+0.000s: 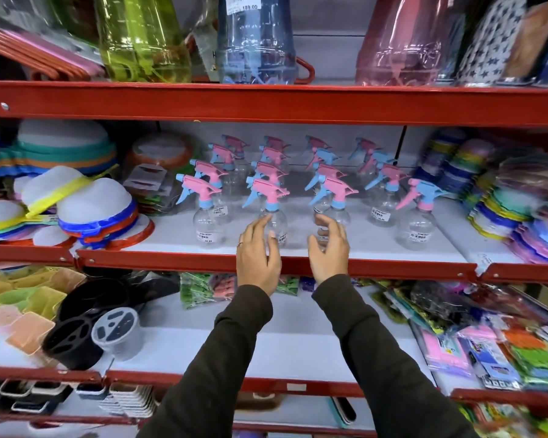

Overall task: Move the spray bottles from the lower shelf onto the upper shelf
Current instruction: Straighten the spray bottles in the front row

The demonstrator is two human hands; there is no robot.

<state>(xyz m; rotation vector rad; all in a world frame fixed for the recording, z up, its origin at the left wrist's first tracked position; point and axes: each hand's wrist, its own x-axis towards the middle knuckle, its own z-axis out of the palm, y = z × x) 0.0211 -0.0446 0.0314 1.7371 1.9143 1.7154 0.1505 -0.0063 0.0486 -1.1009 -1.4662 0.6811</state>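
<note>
Several clear spray bottles with pink and blue trigger heads stand in rows on the middle shelf (pixel 377 251). My left hand (pixel 257 254) reaches at the front bottle of the second row (pixel 271 203), fingers apart and around its clear body. My right hand (pixel 329 248) is spread just in front of the third row's front bottle (pixel 336 197), fingers curved near its body. Neither hand has closed on a bottle. Another front bottle (pixel 204 213) stands to the left and one (pixel 419 216) to the right. The shelf above (pixel 329 102) carries large tinted bottles.
Big green (pixel 143 39), blue (pixel 257 39) and pink (pixel 402 39) containers fill the upper shelf, with a gap between blue and pink. Stacked strainers (pixel 86 210) sit left of the sprayers, coloured plates (pixel 519 210) to the right. Black cups and packets lie on the shelf below.
</note>
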